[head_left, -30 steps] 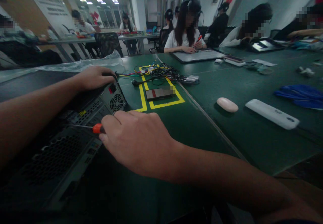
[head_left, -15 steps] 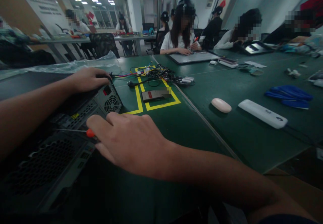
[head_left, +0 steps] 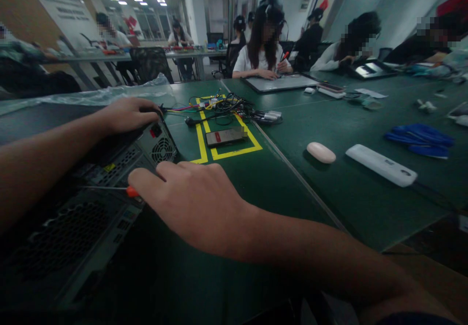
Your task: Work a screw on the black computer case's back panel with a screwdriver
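Observation:
A dark computer case lies on its side on the green table, its rear panel with a fan grille facing me. My right hand is closed around a screwdriver with an orange handle; its thin shaft points left against the case's rear panel. My left hand rests palm down on the far top corner of the case, fingers curled over the edge.
A black drive lies inside yellow tape marks, with a tangle of cables behind it. To the right are a pink mouse, a white bar-shaped device and blue cloth. Several seated people work at the far tables.
My right hand and the screwdriver have shifted slightly left along the case's rear panel. The view swung a little to the right. My left hand stayed on the case.

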The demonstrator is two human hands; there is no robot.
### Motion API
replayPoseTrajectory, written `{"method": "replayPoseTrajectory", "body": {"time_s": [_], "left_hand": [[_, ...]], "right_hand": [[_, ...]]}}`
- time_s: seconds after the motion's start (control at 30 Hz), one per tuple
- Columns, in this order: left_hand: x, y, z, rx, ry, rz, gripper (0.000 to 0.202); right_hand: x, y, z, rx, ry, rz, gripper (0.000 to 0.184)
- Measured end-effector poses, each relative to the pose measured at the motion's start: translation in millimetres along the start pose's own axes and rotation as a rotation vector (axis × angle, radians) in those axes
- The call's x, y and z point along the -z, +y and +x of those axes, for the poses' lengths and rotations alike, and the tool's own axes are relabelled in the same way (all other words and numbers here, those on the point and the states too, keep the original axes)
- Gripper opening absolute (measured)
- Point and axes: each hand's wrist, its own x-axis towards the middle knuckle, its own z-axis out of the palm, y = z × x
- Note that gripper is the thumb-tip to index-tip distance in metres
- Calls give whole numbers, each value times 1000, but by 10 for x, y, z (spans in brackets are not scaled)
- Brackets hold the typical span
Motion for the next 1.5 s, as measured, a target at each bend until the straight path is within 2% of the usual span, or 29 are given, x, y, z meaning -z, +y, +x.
{"method": "replayPoseTrajectory", "body": {"time_s": [0.23, 0.47, 0.6, 0.77, 0.93, 1.5], "left_hand": [[6, 22, -17, -3, 0, 24, 74], [-1, 16, -13, 6, 3, 4, 70], [-6, 8, -8, 5, 17, 5, 67], [0, 21, -5, 7, 3, -1, 72], [8, 47, -12, -7, 4, 13, 73], [7, -8, -2, 9, 4, 7, 69]], "right_hand": [[-10, -26, -9, 2, 71, -5, 27], [-35, -56, 16, 13, -10, 75, 27], [-42, -65, 21, -41, -63, 111, 28], [-19, -45, -24, 4, -23, 30, 18], [-25, -41, -46, 16, 16, 8, 19], [-9, -47, -38, 23, 32, 0, 21]]}}
